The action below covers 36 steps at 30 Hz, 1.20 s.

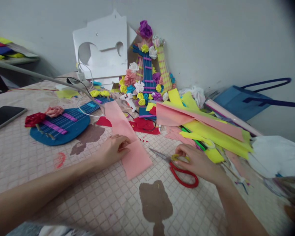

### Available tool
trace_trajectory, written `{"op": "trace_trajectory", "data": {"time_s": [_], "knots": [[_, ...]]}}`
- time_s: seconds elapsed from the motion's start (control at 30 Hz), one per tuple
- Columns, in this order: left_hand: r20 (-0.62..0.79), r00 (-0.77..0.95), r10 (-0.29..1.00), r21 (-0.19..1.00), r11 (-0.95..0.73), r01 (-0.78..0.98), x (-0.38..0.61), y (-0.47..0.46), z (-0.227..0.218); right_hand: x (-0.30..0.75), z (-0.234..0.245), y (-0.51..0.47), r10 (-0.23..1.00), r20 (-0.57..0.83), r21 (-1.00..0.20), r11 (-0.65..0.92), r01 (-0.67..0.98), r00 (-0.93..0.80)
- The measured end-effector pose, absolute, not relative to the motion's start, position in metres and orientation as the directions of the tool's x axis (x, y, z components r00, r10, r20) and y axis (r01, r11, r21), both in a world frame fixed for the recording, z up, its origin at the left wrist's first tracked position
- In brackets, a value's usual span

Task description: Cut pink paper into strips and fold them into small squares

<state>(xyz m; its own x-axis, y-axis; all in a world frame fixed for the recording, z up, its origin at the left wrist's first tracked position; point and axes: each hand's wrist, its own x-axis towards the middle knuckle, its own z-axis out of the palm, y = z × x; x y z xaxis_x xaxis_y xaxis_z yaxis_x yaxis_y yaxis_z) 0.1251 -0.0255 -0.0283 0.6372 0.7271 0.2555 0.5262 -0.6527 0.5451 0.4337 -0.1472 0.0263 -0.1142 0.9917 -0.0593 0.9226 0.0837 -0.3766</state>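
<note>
My left hand (114, 149) rests on the left edge of a long pink felt strip (127, 137), fingers curled and pinching it against the quilted cover. My right hand (199, 160) lies over red-handled scissors (180, 168) that sit on the cover, fingers bent at the handles beside a small yellow piece (175, 157). The blades point left toward the strip.
A blue felt guitar (64, 123) with red and pink roses lies at left, a tablet (3, 116) beyond it. Flower-covered guitars (147, 75), a white glue gun (129, 100), red scraps (144, 124) and stacked pink and yellow sheets (211, 127) crowd the back and right. A blue bag (238, 101) leans on the wall.
</note>
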Motion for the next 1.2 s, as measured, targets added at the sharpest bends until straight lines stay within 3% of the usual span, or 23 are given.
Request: {"op": "trace_trajectory", "data": {"time_s": [0.13, 0.3, 0.5, 0.73, 0.9, 1.07, 1.2], "knots": [[0.259, 0.596, 0.761, 0.565, -0.619, 0.545, 0.126, -0.021, -0.019, 0.453, 0.027, -0.153, 0.969, -0.220, -0.367, 0.027, 0.930, -0.115], [0.178, 0.582, 0.794, 0.521, -0.577, 0.629, 0.126, -0.016, -0.015, 0.446, 0.023, -0.155, 0.957, -0.277, -0.300, 0.002, 0.954, -0.089], [0.180, 0.576, 0.797, 0.542, -0.569, 0.618, 0.124, -0.015, -0.021, 0.436, 0.022, -0.155, 0.975, -0.209, -0.198, 0.036, 0.980, -0.078], [0.190, 0.563, 0.804, 0.554, -0.561, 0.614, 0.123, -0.015, -0.018, 0.464, 0.017, -0.149, 0.996, -0.088, -0.305, -0.015, 0.952, -0.013], [0.226, 0.592, 0.773, 0.509, -0.613, 0.605, 0.124, -0.014, -0.022, 0.491, 0.001, -0.141, 0.992, 0.032, -0.254, -0.109, 0.961, 0.121], [0.273, 0.615, 0.740, 0.464, -0.661, 0.590, 0.122, -0.012, -0.027, 0.499, -0.013, -0.137, 0.980, -0.018, -0.239, -0.197, 0.951, 0.198], [0.270, 0.625, 0.733, 0.462, -0.668, 0.584, 0.122, -0.013, -0.027, 0.499, -0.008, -0.139, 0.987, -0.006, -0.266, -0.156, 0.951, 0.160]]}}
